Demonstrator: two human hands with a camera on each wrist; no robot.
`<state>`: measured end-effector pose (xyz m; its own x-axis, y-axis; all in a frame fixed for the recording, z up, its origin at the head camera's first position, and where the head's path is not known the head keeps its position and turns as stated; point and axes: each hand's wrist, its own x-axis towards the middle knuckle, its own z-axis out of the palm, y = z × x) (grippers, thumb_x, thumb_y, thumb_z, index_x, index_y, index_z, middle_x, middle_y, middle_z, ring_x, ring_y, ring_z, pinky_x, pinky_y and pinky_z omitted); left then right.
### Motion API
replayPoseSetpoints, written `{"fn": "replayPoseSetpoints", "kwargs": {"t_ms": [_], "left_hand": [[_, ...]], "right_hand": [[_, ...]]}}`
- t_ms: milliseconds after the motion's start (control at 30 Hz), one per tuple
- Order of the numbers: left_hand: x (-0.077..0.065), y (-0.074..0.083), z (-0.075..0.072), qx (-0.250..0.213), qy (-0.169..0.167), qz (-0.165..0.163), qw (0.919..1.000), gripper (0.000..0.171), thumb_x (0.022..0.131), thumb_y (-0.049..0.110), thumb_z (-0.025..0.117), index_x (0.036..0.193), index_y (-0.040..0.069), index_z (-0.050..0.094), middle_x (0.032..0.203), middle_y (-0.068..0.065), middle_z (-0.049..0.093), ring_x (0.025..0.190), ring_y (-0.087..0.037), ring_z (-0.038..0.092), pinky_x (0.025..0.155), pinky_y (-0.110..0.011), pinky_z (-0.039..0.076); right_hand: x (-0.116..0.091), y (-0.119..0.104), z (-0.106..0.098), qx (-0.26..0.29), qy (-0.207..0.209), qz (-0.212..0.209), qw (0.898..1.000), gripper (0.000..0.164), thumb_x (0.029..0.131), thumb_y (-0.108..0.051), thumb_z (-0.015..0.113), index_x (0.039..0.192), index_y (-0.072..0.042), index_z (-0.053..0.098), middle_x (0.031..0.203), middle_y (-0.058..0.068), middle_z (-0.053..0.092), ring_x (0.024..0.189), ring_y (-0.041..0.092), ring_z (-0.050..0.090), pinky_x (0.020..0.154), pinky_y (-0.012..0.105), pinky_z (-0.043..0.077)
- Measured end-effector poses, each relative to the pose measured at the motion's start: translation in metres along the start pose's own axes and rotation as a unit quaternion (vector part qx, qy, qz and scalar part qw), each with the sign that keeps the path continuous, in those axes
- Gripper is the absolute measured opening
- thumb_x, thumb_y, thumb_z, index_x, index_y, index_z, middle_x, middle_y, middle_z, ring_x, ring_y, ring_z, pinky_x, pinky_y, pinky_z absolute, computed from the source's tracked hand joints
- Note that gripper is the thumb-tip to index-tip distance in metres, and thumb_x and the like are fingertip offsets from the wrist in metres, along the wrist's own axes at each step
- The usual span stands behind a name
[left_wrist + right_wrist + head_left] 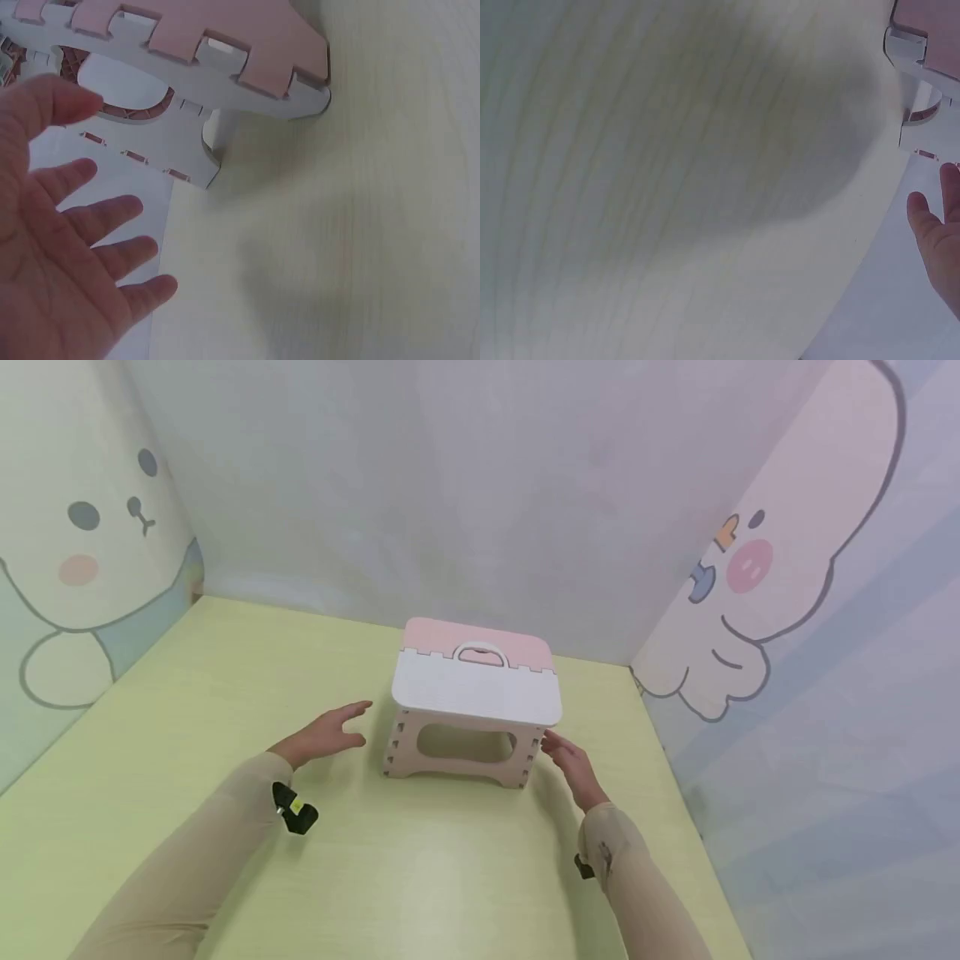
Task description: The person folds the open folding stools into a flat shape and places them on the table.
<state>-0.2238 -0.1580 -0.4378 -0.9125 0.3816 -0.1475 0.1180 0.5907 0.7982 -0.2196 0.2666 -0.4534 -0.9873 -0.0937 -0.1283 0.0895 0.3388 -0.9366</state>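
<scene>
Head view: on the wood-grain surface (435, 877), the pink-and-white stool (476, 689) stands upright between two empty hands. The left hand (326, 735), fingers spread, is apart from it; the right hand's (573, 766) extended fingers are just beside it, contact unclear.

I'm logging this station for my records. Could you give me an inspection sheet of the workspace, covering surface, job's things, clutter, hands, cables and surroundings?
Surface: pale wood-grain tabletop, shadows beneath the hands.
Job's things: pink-and-white stool, standing upright on its legs, arched handle on top.
Clutter: nothing seen.
Hands: left hand open, apart from the stool; right hand open beside its right side, contact unclear.
Cables: nothing seen.
Surroundings: greyish back wall; cartoon figures on both side walls.
</scene>
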Motion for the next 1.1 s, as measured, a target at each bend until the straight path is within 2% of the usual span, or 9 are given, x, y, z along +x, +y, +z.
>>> {"fn": "replayPoseSetpoints", "kwargs": {"t_ms": [100,167,267,467,700,900,1000,1100], "left_hand": [[0.001,0.006,0.004,-0.035,-0.023,0.012,0.999,0.073,0.09,0.019,0.059,0.148,-0.004,0.022,0.149,-0.032,0.025,0.135,-0.051,0.021,0.104,-0.063,0.023],[0.001,0.008,0.008,-0.047,-0.026,0.02,0.9984,0.076,0.091,0.023,0.062,0.148,-0.005,0.021,0.149,-0.032,0.024,0.135,-0.051,0.021,0.104,-0.063,0.023],[0.003,0.012,0.014,-0.057,-0.027,0.025,0.9977,0.078,0.091,0.026,0.063,0.148,-0.006,0.021,0.148,-0.033,0.025,0.135,-0.051,0.022,0.105,-0.062,0.023],[0.009,0.015,0.026,-0.055,-0.016,0.014,0.9983,0.077,0.091,0.027,0.064,0.146,-0.009,0.023,0.147,-0.033,0.027,0.135,-0.049,0.025,0.105,-0.059,0.026],[0.019,0.02,0.043,-0.099,-0.013,0.007,0.995,0.071,0.092,0.029,0.065,0.144,-0.008,0.033,0.145,-0.027,0.036,0.133,-0.043,0.034,0.104,-0.052,0.033],[0.026,0.019,0.05,-0.085,0.017,-0.006,0.9962,0.056,0.091,0.027,0.066,0.133,-0.007,0.049,0.129,-0.024,0.055,0.112,-0.034,0.057,0.092,-0.045,0.047],[0.027,0.02,0.055,-0.082,0.034,-0.014,0.9959,0.054,0.088,0.024,0.068,0.129,-0.008,0.052,0.124,-0.024,0.059,0.105,-0.032,0.06,0.088,-0.045,0.048],[0.028,0.021,0.062,-0.092,0.05,-0.025,0.9942,0.057,0.085,0.024,0.071,0.128,-0.007,0.053,0.124,-0.024,0.059,0.109,-0.034,0.058,0.092,-0.048,0.046]], "right_hand": [[-0.002,0.001,0.003,0.005,-0.041,-0.008,0.999,0.05,0.094,-0.007,0.04,0.142,0.007,0.037,0.14,0.025,0.044,0.131,0.039,0.039,0.109,0.052,0.023],[-0.001,-0.001,0.005,-0.001,-0.067,-0.006,0.998,0.051,0.094,-0.011,0.046,0.141,0.007,0.038,0.141,0.024,0.044,0.132,0.039,0.038,0.109,0.053,0.023],[-0.001,-0.004,0.01,-0.031,-0.082,-0.002,0.996,0.053,0.093,-0.017,0.055,0.138,0.007,0.043,0.138,0.024,0.047,0.129,0.039,0.041,0.107,0.052,0.028],[0.002,-0.008,0.018,-0.091,-0.064,0.001,0.994,0.045,0.089,-0.025,0.066,0.123,0.002,0.06,0.12,0.018,0.063,0.113,0.031,0.057,0.098,0.049,0.041],[0.003,-0.002,0.017,-0.065,-0.047,0.003,0.997,0.033,0.087,-0.019,0.069,0.11,0.004,0.066,0.109,0.014,0.068,0.105,0.025,0.061,0.095,0.046,0.043],[0.004,-0.001,0.021,-0.064,-0.038,-0.001,0.997,0.032,0.084,-0.02,0.072,0.105,0.003,0.068,0.105,0.013,0.069,0.099,0.021,0.061,0.092,0.044,0.045],[0.006,-0.002,0.024,-0.066,-0.032,0.002,0.997,0.035,0.082,-0.022,0.072,0.106,0.003,0.067,0.104,0.013,0.069,0.098,0.02,0.061,0.091,0.043,0.045],[0.005,-0.003,0.027,-0.067,-0.027,0.013,0.997,0.038,0.082,-0.022,0.073,0.11,0.004,0.066,0.107,0.014,0.068,0.099,0.021,0.06,0.091,0.043,0.045]]}}
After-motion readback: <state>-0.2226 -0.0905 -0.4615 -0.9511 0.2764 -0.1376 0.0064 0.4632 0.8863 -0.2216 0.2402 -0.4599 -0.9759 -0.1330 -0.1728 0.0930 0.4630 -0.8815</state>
